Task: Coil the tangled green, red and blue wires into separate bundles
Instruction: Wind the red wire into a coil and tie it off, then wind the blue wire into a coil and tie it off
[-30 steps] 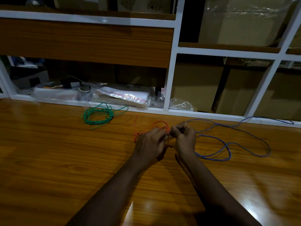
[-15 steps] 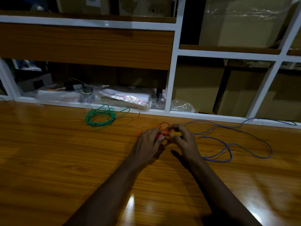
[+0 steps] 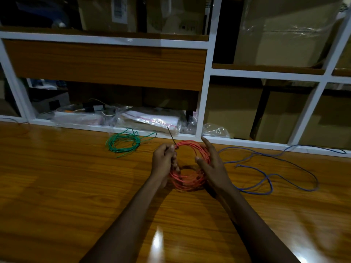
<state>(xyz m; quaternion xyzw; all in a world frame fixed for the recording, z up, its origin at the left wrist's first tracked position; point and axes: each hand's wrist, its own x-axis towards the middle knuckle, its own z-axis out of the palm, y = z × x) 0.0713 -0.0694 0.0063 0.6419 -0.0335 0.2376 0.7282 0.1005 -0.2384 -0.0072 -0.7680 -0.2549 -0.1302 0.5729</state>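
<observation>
Red coil [image 3: 187, 180] sits between the 2 hands: left hand [image 3: 164, 160] pinches its left rim, right hand [image 3: 210, 164], fingers straight, rests against its right rim, nearer the uncoiled blue wire [image 3: 256, 192] right of it.

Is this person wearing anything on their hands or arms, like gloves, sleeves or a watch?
No. The left hand and right hand are bare, without gloves; in this dim light I see no rings. The left forearm and right forearm show no sleeve, watch or bracelet down to the picture's bottom edge.
</observation>
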